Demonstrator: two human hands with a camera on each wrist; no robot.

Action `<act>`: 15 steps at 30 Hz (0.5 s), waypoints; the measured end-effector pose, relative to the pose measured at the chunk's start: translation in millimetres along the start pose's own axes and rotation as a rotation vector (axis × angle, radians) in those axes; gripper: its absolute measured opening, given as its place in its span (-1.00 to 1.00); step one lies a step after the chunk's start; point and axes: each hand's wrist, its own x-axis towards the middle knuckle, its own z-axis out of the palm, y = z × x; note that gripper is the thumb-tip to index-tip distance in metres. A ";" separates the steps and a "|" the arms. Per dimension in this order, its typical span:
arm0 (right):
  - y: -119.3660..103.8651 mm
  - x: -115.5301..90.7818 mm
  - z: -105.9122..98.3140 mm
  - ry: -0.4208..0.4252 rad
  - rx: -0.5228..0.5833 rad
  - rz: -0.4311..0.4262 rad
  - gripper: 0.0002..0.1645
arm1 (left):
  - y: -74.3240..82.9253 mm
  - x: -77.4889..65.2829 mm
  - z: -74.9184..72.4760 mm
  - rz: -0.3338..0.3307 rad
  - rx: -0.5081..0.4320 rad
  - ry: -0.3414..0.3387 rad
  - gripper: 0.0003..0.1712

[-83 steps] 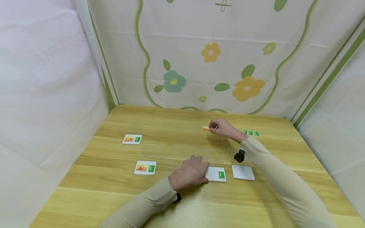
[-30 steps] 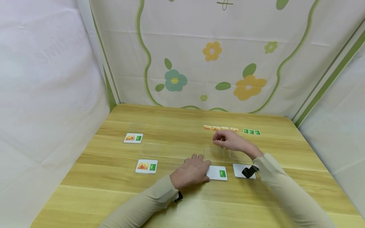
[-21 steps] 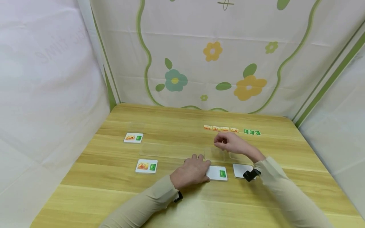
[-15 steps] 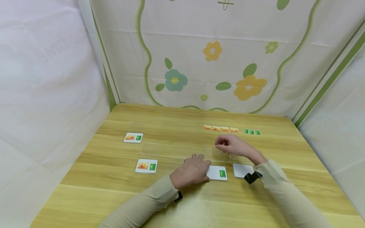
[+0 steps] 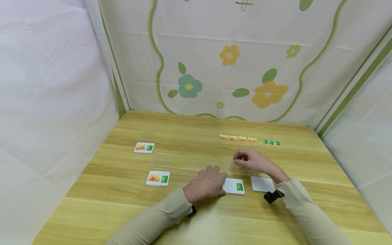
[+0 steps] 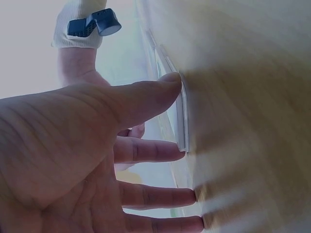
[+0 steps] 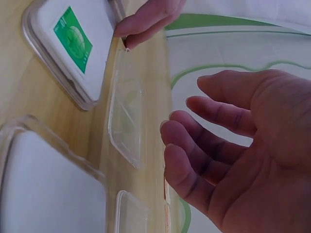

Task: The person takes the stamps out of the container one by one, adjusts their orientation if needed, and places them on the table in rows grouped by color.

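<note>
My left hand (image 5: pixel 204 185) steadies a flat white case (image 5: pixel 229 186) with a green globe stamp at its right end. In the left wrist view the thumb (image 6: pixel 146 97) touches one corner of the case and the index finger (image 6: pixel 150 150) the other. Above a clear plastic lid (image 7: pixel 126 114) hovers my right hand (image 5: pixel 252 160). Its fingers are loosely bent with nothing between them, as the right wrist view shows. A second white case (image 5: pixel 262 184), blank on top, lies right of the first. Beyond the right hand, several orange picture stamps (image 5: pixel 233 138) lie in a row.
Green stamps (image 5: pixel 271 142) sit right of the orange row. At left lie two white cases, a near one (image 5: pixel 157 178) and a far one (image 5: pixel 144 147), each with orange and green stamps. A clear lid (image 5: pixel 161 160) lies between them. White cloth walls (image 5: pixel 214 78) surround the table.
My right hand has let go of an orange stamp, which now lies at the left end of the row. It has drawn back towards me, over the clear lid. The left hand has stayed put.
</note>
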 end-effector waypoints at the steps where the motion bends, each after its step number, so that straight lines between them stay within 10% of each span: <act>1: 0.0 -0.8 0.8 0.003 -0.008 -0.010 -0.77 | 0.4 -0.4 -0.3 -0.001 -0.001 0.000 -0.47; 15: 3.1 -12.0 8.1 0.007 0.005 -0.047 -0.81 | 0.6 -0.4 -1.8 -0.007 -0.012 0.003 -0.47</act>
